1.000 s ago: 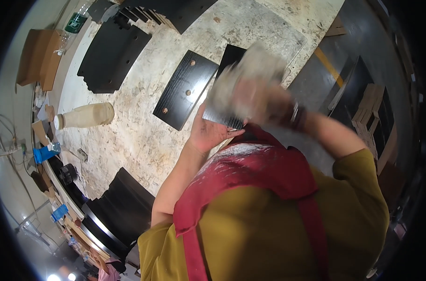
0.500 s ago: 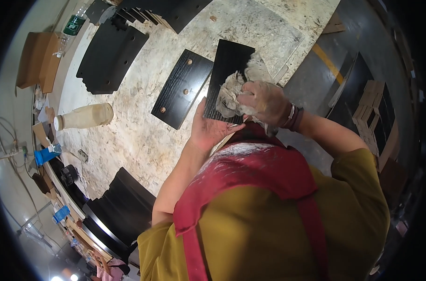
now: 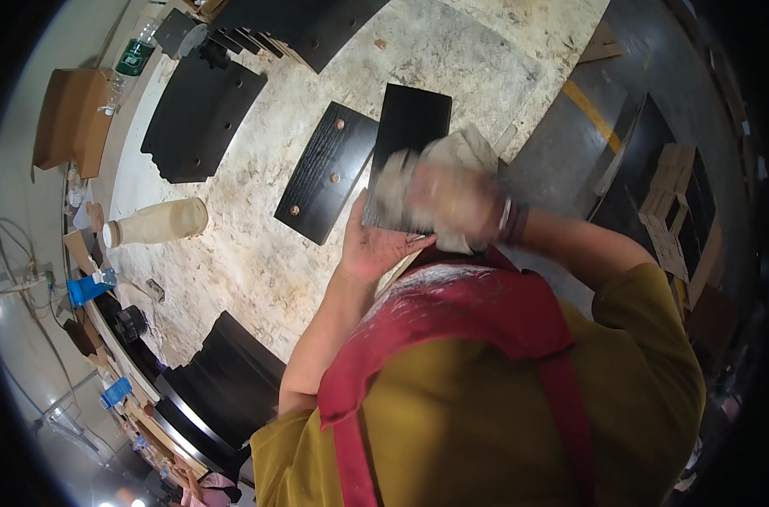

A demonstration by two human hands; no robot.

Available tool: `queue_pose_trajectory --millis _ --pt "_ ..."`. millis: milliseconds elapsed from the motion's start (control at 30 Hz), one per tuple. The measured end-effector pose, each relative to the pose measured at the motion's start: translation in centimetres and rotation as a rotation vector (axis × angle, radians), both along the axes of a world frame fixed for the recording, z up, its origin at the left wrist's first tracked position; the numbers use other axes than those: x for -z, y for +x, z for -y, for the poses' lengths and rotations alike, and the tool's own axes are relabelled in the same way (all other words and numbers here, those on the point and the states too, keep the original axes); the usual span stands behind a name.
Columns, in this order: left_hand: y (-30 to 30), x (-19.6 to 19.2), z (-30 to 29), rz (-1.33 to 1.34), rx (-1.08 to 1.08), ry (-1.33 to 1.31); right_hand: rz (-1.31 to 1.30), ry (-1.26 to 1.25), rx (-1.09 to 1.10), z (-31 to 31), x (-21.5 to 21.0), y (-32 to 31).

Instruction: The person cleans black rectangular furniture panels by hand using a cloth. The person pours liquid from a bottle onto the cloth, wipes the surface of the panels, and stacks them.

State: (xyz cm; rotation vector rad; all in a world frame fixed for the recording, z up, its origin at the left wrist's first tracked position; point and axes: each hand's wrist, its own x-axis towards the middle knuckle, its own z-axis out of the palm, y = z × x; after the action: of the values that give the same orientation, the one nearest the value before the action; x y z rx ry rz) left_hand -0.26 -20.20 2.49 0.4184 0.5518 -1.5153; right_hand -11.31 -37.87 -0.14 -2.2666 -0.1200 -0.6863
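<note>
In my left hand (image 3: 374, 247) is the near end of a black wood-grained panel (image 3: 414, 114), the thumb along its left edge and the fingers under the end. My right hand (image 3: 456, 198), smeared by motion, presses a crumpled off-white rag (image 3: 469, 150) over the panel's near half, so that part of the surface is hidden. A second black panel (image 3: 317, 186) with three round holes lies on the worktable just left of the held one.
On the stained pale worktable (image 3: 249, 224) lie a cloudy plastic bottle (image 3: 160, 221) and a large black panel (image 3: 203, 118) with holes. More black panels sit at its far edge (image 3: 317, 25) and near left (image 3: 228, 380). Wooden pieces (image 3: 671, 198) stand on the floor at right.
My right hand and the rag have moved a little left and toward me along the panel. The panel's far end has swung slightly left. My left hand keeps its hold.
</note>
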Motion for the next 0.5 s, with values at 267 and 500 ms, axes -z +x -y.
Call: queue_pose_trajectory --millis 267,500 --pt "0.2 -1.0 -1.0 0.072 -0.033 0.042 -0.481 -0.039 0.509 18.5 -2.6 1.6" --pt "-0.5 -1.9 -1.4 0.591 -0.012 0.395 -0.559 0.057 0.426 14.1 -5.3 1.6"
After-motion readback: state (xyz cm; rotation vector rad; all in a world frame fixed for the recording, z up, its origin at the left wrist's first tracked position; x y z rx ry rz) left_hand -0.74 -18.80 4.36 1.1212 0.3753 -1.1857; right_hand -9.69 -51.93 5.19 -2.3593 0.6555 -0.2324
